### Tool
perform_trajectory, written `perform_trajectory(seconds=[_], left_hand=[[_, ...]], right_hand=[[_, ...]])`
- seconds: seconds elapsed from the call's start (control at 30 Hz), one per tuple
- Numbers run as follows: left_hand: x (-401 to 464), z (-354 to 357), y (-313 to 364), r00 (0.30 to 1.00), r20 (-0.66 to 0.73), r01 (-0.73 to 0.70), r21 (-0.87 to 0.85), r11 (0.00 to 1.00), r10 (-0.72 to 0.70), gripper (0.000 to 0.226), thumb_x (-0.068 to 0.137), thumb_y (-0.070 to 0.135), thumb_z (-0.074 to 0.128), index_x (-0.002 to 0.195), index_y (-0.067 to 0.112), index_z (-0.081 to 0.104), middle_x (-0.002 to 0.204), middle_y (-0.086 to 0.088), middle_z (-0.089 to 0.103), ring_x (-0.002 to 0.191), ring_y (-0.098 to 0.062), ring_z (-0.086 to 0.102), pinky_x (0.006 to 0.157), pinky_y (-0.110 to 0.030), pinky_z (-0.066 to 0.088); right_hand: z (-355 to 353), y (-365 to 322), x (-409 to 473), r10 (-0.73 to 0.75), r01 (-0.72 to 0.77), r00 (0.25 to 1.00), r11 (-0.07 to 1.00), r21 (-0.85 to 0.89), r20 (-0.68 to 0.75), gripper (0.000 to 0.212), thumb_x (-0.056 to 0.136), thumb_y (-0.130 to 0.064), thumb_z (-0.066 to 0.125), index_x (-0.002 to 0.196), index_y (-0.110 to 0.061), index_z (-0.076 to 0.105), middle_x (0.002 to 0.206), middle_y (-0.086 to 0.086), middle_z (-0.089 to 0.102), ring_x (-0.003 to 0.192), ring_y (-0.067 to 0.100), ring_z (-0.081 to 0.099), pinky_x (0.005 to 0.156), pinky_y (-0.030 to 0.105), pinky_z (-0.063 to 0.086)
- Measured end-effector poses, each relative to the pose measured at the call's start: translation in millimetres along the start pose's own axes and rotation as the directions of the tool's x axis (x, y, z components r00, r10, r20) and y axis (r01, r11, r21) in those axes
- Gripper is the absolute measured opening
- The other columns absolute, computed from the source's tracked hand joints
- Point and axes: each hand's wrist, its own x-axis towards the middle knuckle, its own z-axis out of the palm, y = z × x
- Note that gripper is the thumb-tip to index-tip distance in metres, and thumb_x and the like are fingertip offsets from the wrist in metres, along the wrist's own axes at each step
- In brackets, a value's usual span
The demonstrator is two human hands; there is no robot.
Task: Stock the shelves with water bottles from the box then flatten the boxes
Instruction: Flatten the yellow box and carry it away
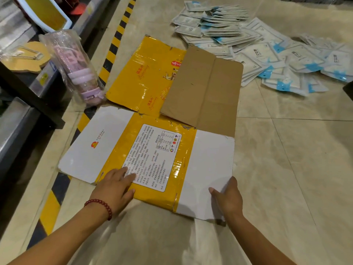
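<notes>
Where hands (114, 186) meet box (152, 159) edge.

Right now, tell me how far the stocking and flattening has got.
Done: the yellow-and-white box lies flat on the floor, over a second flattened box. In hand: the left hand presses it and the right hand grips its near corner. Left: a wrapped pink bottle leans against the shelf, unstocked.

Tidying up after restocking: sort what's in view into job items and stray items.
Job:
- flattened yellow-and-white box, left hand pressing it, right hand gripping its near edge
- pink water bottle in plastic wrap at the shelf

Lying about:
- white-and-blue packets strewn on the floor
- yellow card on the shelf
</notes>
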Motion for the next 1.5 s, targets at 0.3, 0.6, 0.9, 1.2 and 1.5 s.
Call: perform_trajectory(seconds=[0.3,0.6,0.9,1.2,1.5], left_hand=[[8.1,-2.3,26.4,0.997,-0.079,-0.009,-0.011,1.0,0.008,0.068,0.087,0.059,0.031,0.141,0.018,0.042,0.148,-0.014,0.035,0.135,-0.033,0.033,0.107,-0.047,0.035],[20.5,6.3,60.1,0.994,0.059,-0.097,-0.011,0.995,0.097,0.072,0.093,0.058,0.035,0.151,0.03,0.003,0.159,-0.005,-0.007,0.146,-0.024,-0.005,0.117,-0.037,0.01],[26.0,6.3,52.9,0.976,0.176,-0.135,0.049,0.99,0.125,0.085,0.086,0.066,0.041,0.15,0.033,-0.005,0.157,-0.002,-0.019,0.145,-0.022,-0.015,0.117,-0.035,0.011],[27.9,3.3,39.6,0.979,0.082,-0.181,-0.049,0.982,0.184,0.066,0.09,0.063,0.036,0.147,0.043,0.01,0.158,0.009,-0.009,0.145,-0.011,-0.005,0.114,-0.025,0.019],[25.1,2.6,39.9,0.981,0.033,-0.191,-0.076,0.979,0.194,0.063,0.091,0.058,0.042,0.146,0.045,0.014,0.157,0.012,-0.004,0.145,-0.009,-0.003,0.114,-0.025,0.02]], right_hand=[[-63.2,44.1,15.0,-0.059,0.059,0.998,0.998,-0.004,-0.017,0.05,0.09,-0.012,0.062,0.136,-0.013,0.043,0.135,0.007,0.053,0.125,0.031,0.049,0.1,0.041,0.04],[-112.2,67.9,50.3,-0.037,-0.102,0.913,0.944,-0.315,-0.406,0.043,0.091,-0.023,0.057,0.13,-0.006,0.052,0.125,0.028,0.049,0.119,0.045,0.041,0.095,0.05,0.038],[-6.3,-37.1,68.7,-0.603,0.698,0.714,0.656,-0.286,0.357,0.035,0.085,-0.005,0.054,0.119,-0.004,0.052,0.12,0.011,0.053,0.114,0.027,0.043,0.088,0.031,0.034],[11.4,-76.6,98.5,-0.65,0.702,0.706,0.587,-0.403,0.282,0.077,0.081,-0.018,0.061,0.148,-0.009,0.024,0.138,0.013,0.037,0.126,0.03,0.032,0.106,0.04,0.03],[-53.1,-21.4,139.4,-0.227,0.206,0.973,0.938,-0.278,-0.042,0.088,0.085,-0.032,0.067,0.15,-0.01,0.014,0.157,0.015,0.018,0.142,0.032,0.022,0.112,0.046,0.027]])
